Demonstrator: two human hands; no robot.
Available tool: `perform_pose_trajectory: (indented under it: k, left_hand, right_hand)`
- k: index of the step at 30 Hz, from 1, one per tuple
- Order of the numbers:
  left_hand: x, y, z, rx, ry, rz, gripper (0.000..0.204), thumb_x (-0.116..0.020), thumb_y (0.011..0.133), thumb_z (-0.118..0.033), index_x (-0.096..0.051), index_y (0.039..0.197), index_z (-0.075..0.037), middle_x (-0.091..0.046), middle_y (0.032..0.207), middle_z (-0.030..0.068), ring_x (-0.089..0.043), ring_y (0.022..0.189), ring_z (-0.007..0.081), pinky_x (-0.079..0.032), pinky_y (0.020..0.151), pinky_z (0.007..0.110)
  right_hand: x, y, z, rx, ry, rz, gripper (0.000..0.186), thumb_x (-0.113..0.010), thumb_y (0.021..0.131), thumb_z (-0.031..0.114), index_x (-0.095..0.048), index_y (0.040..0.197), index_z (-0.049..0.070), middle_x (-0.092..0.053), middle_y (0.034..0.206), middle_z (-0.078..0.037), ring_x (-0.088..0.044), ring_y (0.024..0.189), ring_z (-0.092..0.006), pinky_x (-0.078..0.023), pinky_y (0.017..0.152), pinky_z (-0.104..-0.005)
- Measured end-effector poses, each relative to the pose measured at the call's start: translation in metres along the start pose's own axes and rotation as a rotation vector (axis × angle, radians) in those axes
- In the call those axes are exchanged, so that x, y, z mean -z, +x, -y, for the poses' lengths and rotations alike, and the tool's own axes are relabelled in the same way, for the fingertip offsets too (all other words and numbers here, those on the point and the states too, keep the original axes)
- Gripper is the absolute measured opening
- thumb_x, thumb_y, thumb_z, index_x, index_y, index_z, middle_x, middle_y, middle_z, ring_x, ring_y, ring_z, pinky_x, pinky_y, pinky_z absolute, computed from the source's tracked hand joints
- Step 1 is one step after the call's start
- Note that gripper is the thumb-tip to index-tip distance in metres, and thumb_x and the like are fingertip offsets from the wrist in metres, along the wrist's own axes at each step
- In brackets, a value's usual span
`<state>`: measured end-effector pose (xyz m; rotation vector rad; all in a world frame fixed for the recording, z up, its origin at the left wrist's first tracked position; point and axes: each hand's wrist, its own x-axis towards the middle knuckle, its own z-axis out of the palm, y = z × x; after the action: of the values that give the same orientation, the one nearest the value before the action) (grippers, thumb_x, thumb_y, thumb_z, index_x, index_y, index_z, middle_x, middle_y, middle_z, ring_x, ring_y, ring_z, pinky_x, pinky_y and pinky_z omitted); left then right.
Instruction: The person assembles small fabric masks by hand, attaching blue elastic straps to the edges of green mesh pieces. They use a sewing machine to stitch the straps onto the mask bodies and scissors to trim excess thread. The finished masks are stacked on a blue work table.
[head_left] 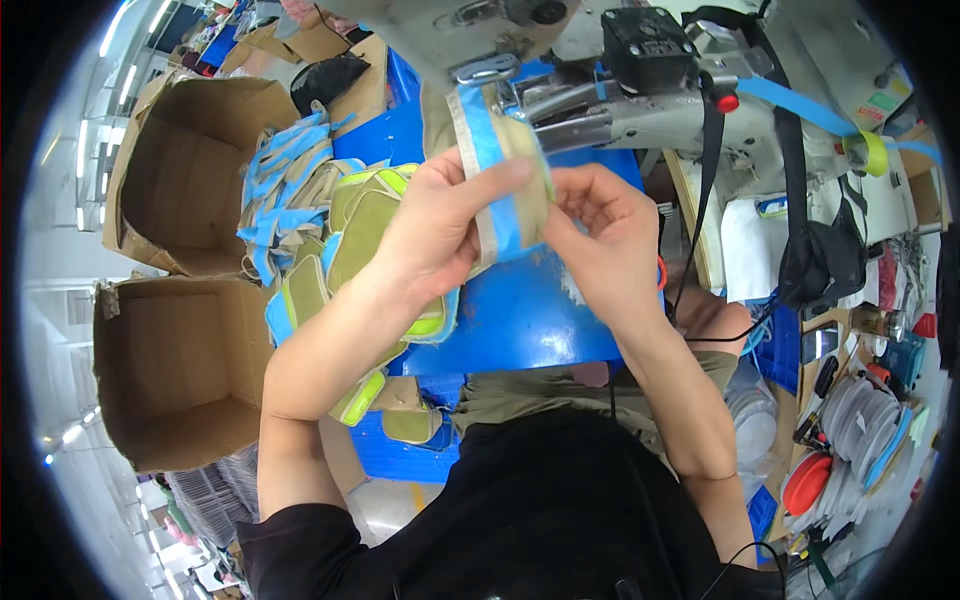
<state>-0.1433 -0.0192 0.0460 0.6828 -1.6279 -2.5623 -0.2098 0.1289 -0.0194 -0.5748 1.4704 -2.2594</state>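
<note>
A beige fabric piece with a bright blue stripe [484,130] hangs at the sewing machine [560,95], its upper end close under the metal parts. My left hand [435,225] grips its left side, thumb lying across the front. On its right edge, the fingers of my right hand [606,235] are pinched together on the fabric. Behind my left forearm lies a pile of olive-green pieces with neon yellow edging [365,230]. Beside that pile, blue and beige strips [285,180] are heaped. Both hands are above the blue table [530,325].
Two open cardboard boxes [180,375] stand at the left. Blue tape [800,105] runs from the machine through a yellow-green guide [862,153] at the right. Black straps and cables hang by my right arm. Several tape rolls [860,420] sit at the far right.
</note>
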Motion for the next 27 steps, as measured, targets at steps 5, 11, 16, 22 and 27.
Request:
perform_pose_trajectory:
  k: [5,11,16,22,27]
  left_hand:
    - [0.001,0.009,-0.005,0.000,0.037,-0.019,0.023,-0.077,0.092,-0.013,-0.069,0.111,-0.002,-0.074,0.100,0.0090,-0.073,0.084,0.0156,-0.060,0.073,0.031]
    - [0.007,0.027,-0.020,-0.019,0.142,-0.014,0.026,-0.079,0.090,-0.013,-0.068,0.110,-0.001,-0.074,0.101,0.0086,-0.072,0.086,0.0148,-0.059,0.077,0.031]
    - [0.005,0.018,-0.010,-0.181,0.238,-0.074,0.028,-0.077,0.090,-0.009,-0.068,0.115,0.001,-0.073,0.107,0.0078,-0.070,0.092,0.0141,-0.056,0.083,0.030]
    - [0.016,0.009,-0.010,-0.293,0.410,-0.072,0.024,-0.073,0.093,-0.008,-0.070,0.115,0.002,-0.075,0.101,0.0072,-0.070,0.088,0.0112,-0.056,0.081,0.027]
    - [0.013,0.007,-0.013,-0.170,0.217,-0.043,0.024,-0.075,0.093,-0.010,-0.070,0.114,0.000,-0.075,0.103,0.0075,-0.070,0.089,0.0123,-0.056,0.080,0.028]
  right_hand:
    - [-0.004,0.006,0.000,0.038,-0.057,-0.020,0.018,-0.071,0.084,-0.001,-0.072,0.103,-0.003,-0.073,0.088,-0.004,-0.068,0.081,-0.0099,-0.054,0.077,-0.0264]
    - [-0.009,0.025,-0.001,0.078,-0.119,-0.080,0.022,-0.072,0.083,0.001,-0.073,0.105,-0.001,-0.075,0.091,-0.007,-0.071,0.083,-0.0118,-0.055,0.077,-0.0272]
    - [-0.008,0.024,-0.013,0.210,-0.153,-0.104,0.024,-0.076,0.082,0.004,-0.072,0.105,0.001,-0.074,0.091,-0.008,-0.071,0.082,-0.0150,-0.054,0.073,-0.0290]
    - [-0.004,0.021,-0.017,0.452,-0.392,-0.129,0.024,-0.079,0.079,0.005,-0.070,0.101,0.005,-0.068,0.090,-0.009,-0.070,0.081,-0.0220,-0.054,0.069,-0.0323]
    - [-0.006,0.020,-0.027,0.495,-0.469,-0.154,0.023,-0.077,0.080,0.002,-0.069,0.101,0.006,-0.067,0.090,-0.009,-0.069,0.080,-0.0237,-0.054,0.069,-0.0330]
